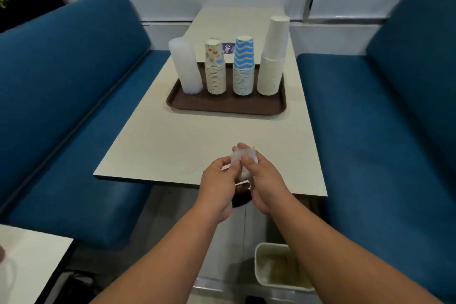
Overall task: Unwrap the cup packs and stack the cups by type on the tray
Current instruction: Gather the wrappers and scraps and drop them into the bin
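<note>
Left hand (217, 181): grip pinching crumpled clear wrapper (243, 161).
Right hand (261, 177): grip grasping the same wrapper, above the surface (172, 140) near edge.
Tray (222, 105): four upright cup stacks (241, 66) in a row.

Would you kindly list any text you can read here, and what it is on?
"Clay G", roughly; blurred, so uncertain: white letters on the round purple sticker on the table behind the tray.
Patterned cups: any print is too small to read.
Nothing else carries legible text.
</note>
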The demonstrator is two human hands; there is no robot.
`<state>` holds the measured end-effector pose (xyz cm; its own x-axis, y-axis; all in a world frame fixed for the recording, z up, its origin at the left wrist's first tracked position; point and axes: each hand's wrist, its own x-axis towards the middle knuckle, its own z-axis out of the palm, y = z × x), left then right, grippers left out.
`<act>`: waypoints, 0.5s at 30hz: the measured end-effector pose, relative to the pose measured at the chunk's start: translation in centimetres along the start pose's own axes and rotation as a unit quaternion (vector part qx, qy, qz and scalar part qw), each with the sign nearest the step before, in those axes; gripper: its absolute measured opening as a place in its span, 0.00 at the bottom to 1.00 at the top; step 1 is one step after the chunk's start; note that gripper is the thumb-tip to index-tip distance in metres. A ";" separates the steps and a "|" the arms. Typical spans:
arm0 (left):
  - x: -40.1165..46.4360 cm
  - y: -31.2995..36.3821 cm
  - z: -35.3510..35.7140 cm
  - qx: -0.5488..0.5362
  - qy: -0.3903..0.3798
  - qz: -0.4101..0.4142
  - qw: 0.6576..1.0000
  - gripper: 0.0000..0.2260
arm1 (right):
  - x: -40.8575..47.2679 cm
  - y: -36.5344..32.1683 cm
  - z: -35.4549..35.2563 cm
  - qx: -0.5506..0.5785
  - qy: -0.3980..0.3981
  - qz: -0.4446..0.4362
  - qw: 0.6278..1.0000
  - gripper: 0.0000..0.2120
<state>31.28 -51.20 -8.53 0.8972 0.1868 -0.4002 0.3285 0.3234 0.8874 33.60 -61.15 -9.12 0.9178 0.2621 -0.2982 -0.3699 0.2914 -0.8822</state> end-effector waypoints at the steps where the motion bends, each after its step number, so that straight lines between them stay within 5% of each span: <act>1: -0.1 -0.6 0.2 -0.010 -0.007 -0.014 1.000 0.07 | -0.7 0.2 -0.6 -0.011 0.009 0.004 1.000 0.09; 7: -1.0 -7.6 -0.3 0.070 -0.018 -0.015 0.997 0.04 | -5.3 4.4 -5.8 -0.232 0.080 0.003 0.969 0.07; 15: -1.0 -20.4 -1.3 0.251 -0.046 -0.092 0.963 0.09 | -8.2 13.8 -14.8 -0.273 0.128 0.143 0.943 0.09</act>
<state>23.27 -56.78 -26.53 0.8251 0.0791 -0.5594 0.5646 -0.1502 0.8116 23.15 -72.91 -24.23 0.8223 0.0069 -0.5691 -0.5426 -0.2920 -0.7876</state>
